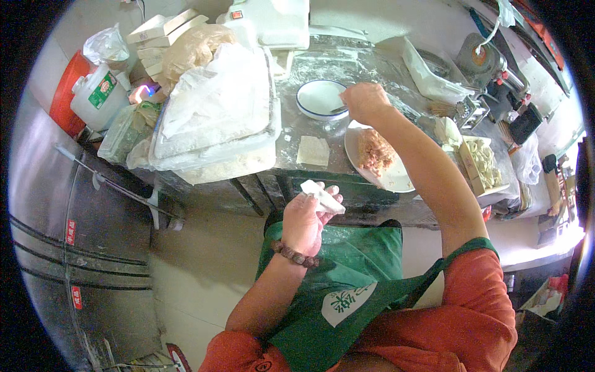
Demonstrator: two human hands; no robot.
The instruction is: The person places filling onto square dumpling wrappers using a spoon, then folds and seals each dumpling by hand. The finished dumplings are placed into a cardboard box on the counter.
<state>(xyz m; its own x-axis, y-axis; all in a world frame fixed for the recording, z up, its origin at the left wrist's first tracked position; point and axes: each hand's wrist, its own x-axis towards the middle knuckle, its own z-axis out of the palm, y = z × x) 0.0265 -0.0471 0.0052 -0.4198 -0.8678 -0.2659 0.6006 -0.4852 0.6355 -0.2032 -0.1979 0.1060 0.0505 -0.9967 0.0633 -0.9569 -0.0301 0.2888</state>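
Note:
My left hand (pixel 304 218), with a beaded bracelet at the wrist, holds a folded white dough wrapper (pixel 325 199) above my lap. My right hand (pixel 367 103) reaches over the table to the right rim of a white enamel bowl (pixel 316 95) with a blue edge. Its fingers are closed around a thin utensil (pixel 338 110), whose tip shows inside the bowl; the handle is hidden. Below my right forearm, a white plate (pixel 400 179) carries a mound of pinkish minced filling (pixel 374 151). Square dough wrappers (pixel 313 150) lie left of the plate.
A large plastic tub (pixel 228 160) covered with plastic sheeting (pixel 218 102) stands at left. Right of my arm is a box (pixel 466 160) of folded dumplings (pixel 485 165). A plastic bin (pixel 432 69) and a machine (pixel 479 60) stand farther back. The flour-dusted table's (pixel 320 60) front edge is before my knees.

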